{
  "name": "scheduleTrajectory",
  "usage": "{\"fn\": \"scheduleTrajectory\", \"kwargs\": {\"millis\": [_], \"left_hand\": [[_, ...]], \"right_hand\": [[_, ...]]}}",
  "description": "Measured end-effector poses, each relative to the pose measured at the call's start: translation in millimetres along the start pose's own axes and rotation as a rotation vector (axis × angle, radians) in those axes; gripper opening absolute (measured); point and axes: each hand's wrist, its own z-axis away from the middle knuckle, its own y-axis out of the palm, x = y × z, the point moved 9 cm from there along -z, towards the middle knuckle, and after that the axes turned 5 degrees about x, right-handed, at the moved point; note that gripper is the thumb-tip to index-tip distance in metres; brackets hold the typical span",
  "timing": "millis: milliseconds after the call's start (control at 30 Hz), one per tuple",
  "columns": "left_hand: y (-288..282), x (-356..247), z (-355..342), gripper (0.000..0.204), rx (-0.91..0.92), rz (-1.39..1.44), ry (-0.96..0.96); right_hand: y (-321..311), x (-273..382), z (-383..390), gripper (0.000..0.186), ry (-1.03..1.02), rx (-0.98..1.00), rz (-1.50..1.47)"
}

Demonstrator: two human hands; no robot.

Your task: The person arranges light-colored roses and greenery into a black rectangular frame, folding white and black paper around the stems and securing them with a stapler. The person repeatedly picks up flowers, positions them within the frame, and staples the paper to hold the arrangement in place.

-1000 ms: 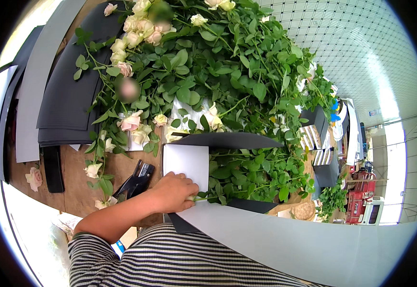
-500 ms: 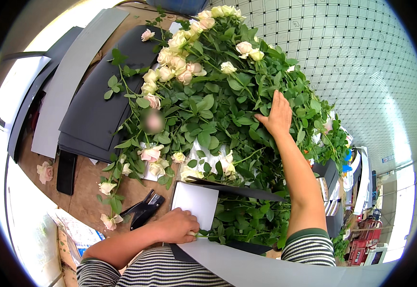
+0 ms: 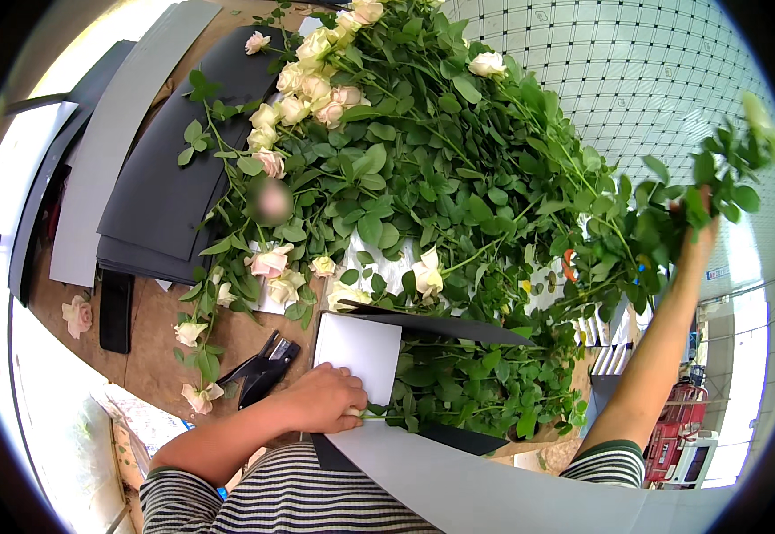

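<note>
My left hand (image 3: 321, 400) lies curled at the lower edge of a white card (image 3: 358, 347) in an open black wrap (image 3: 441, 326), its fingertips closed around a pale green stem (image 3: 379, 416). Leafy stems (image 3: 476, 383) fill the wrap. My right hand (image 3: 697, 209), partly hidden by leaves, is raised at the far right, closed on a leafy rose stem (image 3: 650, 240) whose blurred flower is uppermost. Between the two hands and beyond them spreads a large pile of cream and pale pink roses (image 3: 312, 76) with dense foliage. A long pale grey sheet (image 3: 503, 481) crosses below my left hand.
Left of the pile are stacked black sheets (image 3: 156, 196), grey sheets (image 3: 112, 142), a phone (image 3: 116, 316) and a loose rose head (image 3: 77, 316) on the brown table (image 3: 67, 276). A black stapler (image 3: 267, 369) lies beside my left wrist. A red vehicle (image 3: 681, 427) stands at the right.
My right hand came in over the foliage, then moved out to the right and up with a rose stem. My left hand stays at the card; the view has shifted.
</note>
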Motion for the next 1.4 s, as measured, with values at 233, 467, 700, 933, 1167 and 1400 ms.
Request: {"fn": "scheduleTrajectory", "kwargs": {"millis": [233,467,700,933,1167,1400], "left_hand": [[-1.1,-3.6,-2.8,0.02,0.006,-0.016,0.02],[-0.9,-5.1,-1.9,0.02,0.012,-0.022,0.026],[-1.3,-2.7,-1.7,0.02,0.01,-0.013,0.018],[-1.5,0.8,-0.8,0.026,0.007,0.043,-0.04],[-11.7,0.1,16.0,0.026,-0.006,0.149,-0.136],[-4.5,10.8,30.1,0.028,0.033,0.184,-0.259]], "right_hand": [[-97.3,91.9,22.9,0.042,-0.157,-0.244,-0.075],[-218.4,101.2,37.9,0.039,-0.21,-0.36,-0.004],[-288.2,162.5,127.0,0.035,-0.397,-0.653,0.437],[15.1,31.2,294.2,0.038,-0.019,0.805,0.736],[155.1,-23.3,392.8,0.054,-0.365,1.079,0.764],[176.1,-31.2,384.6,0.056,-0.315,1.387,0.775]]}}
